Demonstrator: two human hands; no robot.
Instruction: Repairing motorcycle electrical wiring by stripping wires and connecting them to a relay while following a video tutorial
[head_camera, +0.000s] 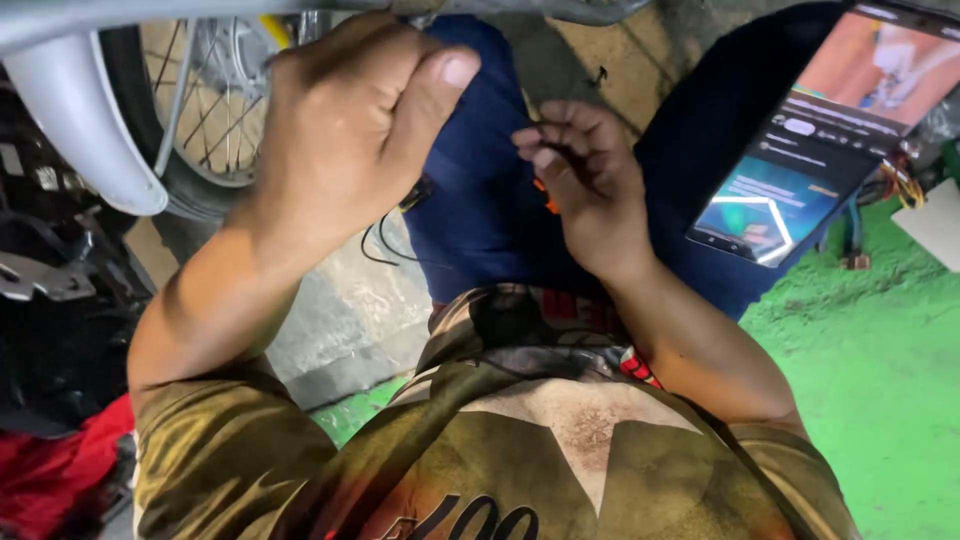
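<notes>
I am sitting low with my knees apart, and my left hand (350, 120) is curling into a loose fist up near the top of the view, thumb pressing along the side of the forefinger. Whatever it is gripping is hidden inside the fist, so I cannot tell what, if anything, it is clamping. A thin black wire (385, 235) is trailing down from below that hand and looping over the grey floor (350, 320) between my legs.

My right hand (585, 185) is hovering over my lap, fingers bending inward, and it is pinching a small orange piece (545, 195) (only a sliver of it is showing under the fingers). A fine dark strand is lying across the fingertips (530, 140), though it is too thin to say whether it is joining the wire.

A phone (810, 150) is resting on my right thigh, its screen glowing and tilting toward me. Behind my left hand a spoked wheel (215, 110) is standing under a white mudguard (80, 110). A patch of green floor (870, 370) is spreading out on my right, and a red cloth (50, 470) is lying by my left elbow.
</notes>
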